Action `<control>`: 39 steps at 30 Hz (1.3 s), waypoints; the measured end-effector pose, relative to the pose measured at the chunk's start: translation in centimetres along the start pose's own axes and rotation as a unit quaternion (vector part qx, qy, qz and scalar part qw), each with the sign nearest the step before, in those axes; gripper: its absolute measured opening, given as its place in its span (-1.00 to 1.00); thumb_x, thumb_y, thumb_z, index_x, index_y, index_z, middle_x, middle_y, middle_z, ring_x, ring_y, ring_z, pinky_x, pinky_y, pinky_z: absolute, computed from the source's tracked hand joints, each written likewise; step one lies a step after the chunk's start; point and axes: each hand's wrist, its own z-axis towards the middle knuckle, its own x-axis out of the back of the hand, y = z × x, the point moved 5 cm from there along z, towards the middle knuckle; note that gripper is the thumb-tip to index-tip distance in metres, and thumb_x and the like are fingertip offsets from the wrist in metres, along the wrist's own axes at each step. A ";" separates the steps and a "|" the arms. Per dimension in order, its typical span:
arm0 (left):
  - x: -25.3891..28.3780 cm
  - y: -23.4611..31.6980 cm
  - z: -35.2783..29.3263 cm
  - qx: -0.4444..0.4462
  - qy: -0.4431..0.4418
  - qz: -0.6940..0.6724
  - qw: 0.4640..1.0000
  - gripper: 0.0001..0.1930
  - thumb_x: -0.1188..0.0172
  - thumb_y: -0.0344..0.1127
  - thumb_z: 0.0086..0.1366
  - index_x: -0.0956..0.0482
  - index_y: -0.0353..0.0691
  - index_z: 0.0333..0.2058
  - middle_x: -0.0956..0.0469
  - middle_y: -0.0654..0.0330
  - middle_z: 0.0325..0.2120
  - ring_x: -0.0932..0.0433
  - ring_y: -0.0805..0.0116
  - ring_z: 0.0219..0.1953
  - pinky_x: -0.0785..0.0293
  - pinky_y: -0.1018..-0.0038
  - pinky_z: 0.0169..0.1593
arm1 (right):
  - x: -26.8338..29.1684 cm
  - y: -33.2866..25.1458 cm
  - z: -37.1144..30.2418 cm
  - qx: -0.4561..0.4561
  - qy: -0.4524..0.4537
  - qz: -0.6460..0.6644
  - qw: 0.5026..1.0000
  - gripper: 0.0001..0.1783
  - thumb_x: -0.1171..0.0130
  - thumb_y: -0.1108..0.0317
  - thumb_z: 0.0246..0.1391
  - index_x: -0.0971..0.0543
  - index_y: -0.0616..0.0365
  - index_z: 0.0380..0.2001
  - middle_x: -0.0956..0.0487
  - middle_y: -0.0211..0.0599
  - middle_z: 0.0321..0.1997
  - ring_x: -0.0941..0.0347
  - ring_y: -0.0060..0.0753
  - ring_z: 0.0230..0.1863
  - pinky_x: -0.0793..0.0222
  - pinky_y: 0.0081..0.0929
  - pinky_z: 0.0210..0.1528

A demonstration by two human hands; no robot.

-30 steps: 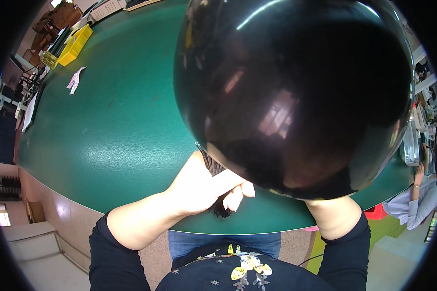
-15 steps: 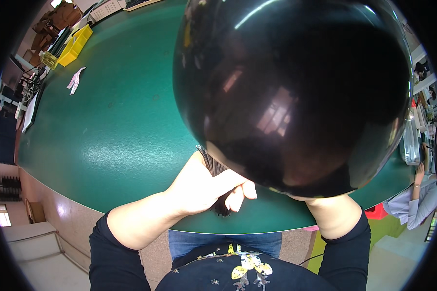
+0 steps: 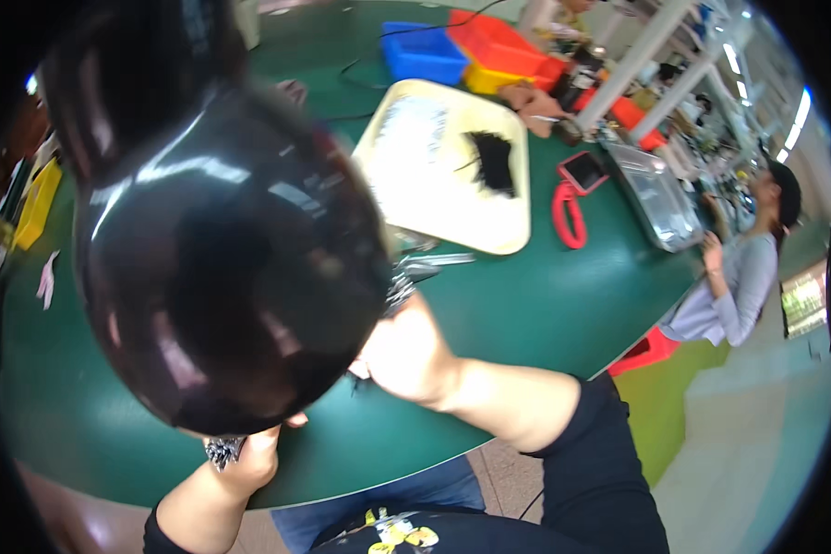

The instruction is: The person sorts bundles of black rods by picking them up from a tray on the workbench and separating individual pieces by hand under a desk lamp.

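A large glossy black dome-shaped thing (image 3: 231,268), perhaps a lamp head, hangs over the left half and hides part of both hands. Below its lower edge, my left hand (image 3: 254,462) is closed round a bundle of thin dark wires (image 3: 223,452), silvery ends out. My right hand (image 3: 411,355) is closed at the dome's right edge; silver tips of a second wire bundle (image 3: 399,288) stick out above it, and dark ends show below. A shiny pointed metal tool (image 3: 434,264) is just beyond those tips; whether it lies on the table I cannot tell.
On the green table (image 3: 526,305) stands a cream tray (image 3: 466,217) holding a dark wire bundle (image 3: 494,162). Farther back are a blue bin (image 3: 425,54) and an orange bin (image 3: 494,42). A red-framed device (image 3: 582,173) and clear tray (image 3: 656,198) lie right, near a seated person (image 3: 743,268).
The view has swung to the right, bringing in the cream tray and bins. The dome now appears farther left. My right hand, mostly hidden before, shows with silver tips above it.
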 end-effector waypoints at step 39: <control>-0.3 -2.0 -0.2 0.009 -0.003 0.047 0.999 -0.80 0.19 -0.30 0.20 -0.24 -0.29 -0.53 -0.27 0.21 -0.66 -0.30 0.53 -0.67 -0.28 0.68 -0.60 | -0.1 1.7 -0.4 0.039 -0.107 -0.182 0.977 -0.85 0.07 0.42 -0.11 -0.34 0.27 -0.65 -0.34 -0.41 -0.73 -0.16 -0.69 -0.67 -0.11 -0.65 -0.63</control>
